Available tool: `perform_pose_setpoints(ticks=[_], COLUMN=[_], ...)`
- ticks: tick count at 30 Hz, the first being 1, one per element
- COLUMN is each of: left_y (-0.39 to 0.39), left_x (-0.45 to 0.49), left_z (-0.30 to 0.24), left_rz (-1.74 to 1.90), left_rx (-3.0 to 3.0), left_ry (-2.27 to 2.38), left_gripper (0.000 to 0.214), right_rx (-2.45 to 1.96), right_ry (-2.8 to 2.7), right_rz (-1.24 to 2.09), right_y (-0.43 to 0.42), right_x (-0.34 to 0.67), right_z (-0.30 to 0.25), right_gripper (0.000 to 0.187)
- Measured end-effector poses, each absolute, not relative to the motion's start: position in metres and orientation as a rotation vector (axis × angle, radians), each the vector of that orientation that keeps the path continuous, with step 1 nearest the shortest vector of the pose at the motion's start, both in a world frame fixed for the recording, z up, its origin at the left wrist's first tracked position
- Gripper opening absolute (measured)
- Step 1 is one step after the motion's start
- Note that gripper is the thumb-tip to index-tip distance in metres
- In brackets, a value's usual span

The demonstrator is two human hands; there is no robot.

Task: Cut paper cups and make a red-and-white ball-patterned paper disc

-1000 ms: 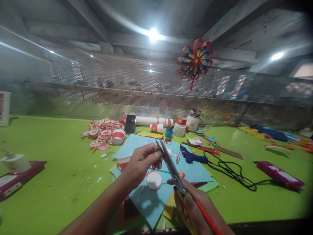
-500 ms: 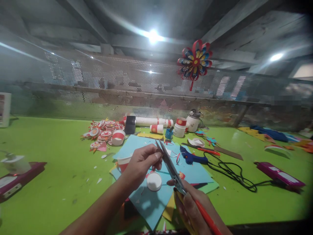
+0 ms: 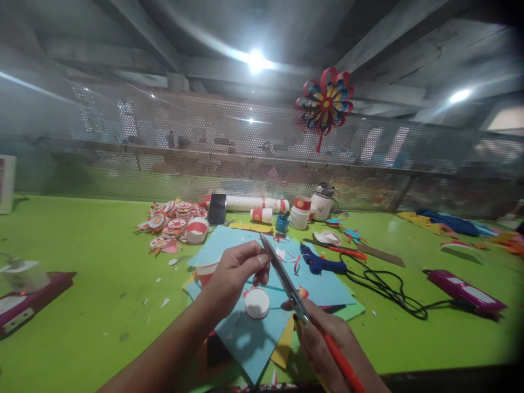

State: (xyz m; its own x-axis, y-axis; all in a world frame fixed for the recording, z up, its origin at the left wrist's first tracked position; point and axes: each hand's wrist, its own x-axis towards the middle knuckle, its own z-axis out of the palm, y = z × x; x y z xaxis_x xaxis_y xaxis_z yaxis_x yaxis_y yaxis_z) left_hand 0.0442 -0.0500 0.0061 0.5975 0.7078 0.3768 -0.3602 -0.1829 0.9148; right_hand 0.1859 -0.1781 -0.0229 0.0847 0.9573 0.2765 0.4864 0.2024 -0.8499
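Note:
My right hand (image 3: pixel 323 338) grips a pair of scissors (image 3: pixel 284 275) with red handles, its blades together and pointing up and away to the left. Close to the blade tips, my left hand (image 3: pixel 243 267) is closed in a pinch; whatever sits between its fingertips is too small to make out. Below the hands a round white paper disc (image 3: pixel 257 303) with a bit of red at its edge lies on light blue paper sheets (image 3: pixel 254 349). A red and white paper cup (image 3: pixel 204 270) is partly hidden behind my left hand.
A blue glue gun (image 3: pixel 321 261) with a black cable lies to the right, near a purple power strip (image 3: pixel 464 292). Decorated discs (image 3: pixel 176 224) are piled at the back left. Paper cups (image 3: pixel 301 213) and a white bottle (image 3: pixel 322 202) stand at the back.
The scissor blades, slightly apart before, have come together beside my left fingertips. Both hands stay in nearly the same place.

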Motion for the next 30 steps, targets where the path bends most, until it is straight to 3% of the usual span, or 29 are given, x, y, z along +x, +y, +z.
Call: perform_pose_setpoints(ticks=[14,23,30], left_y=[-0.050,-0.049,-0.044], left_x=[0.043,0.044,0.044], left_z=[0.008,0.006,0.004], left_rz=[1.007,1.016,1.061], left_rx=[1.472,1.494,1.511], left_ry=[0.313,0.316,0.348], left_gripper=[0.020,0.021,0.021], right_rx=[-1.664,-1.535,-1.815], right_ry=[-1.664,-1.736,-1.671], right_rz=[0.317,0.534,0.452], right_y=[-0.153,-0.165,-0.159], right_x=[0.210,0.220,0.227], right_z=[-0.026,-0.021,-0.021], right_gripper=[0.037,0.034,0.034])
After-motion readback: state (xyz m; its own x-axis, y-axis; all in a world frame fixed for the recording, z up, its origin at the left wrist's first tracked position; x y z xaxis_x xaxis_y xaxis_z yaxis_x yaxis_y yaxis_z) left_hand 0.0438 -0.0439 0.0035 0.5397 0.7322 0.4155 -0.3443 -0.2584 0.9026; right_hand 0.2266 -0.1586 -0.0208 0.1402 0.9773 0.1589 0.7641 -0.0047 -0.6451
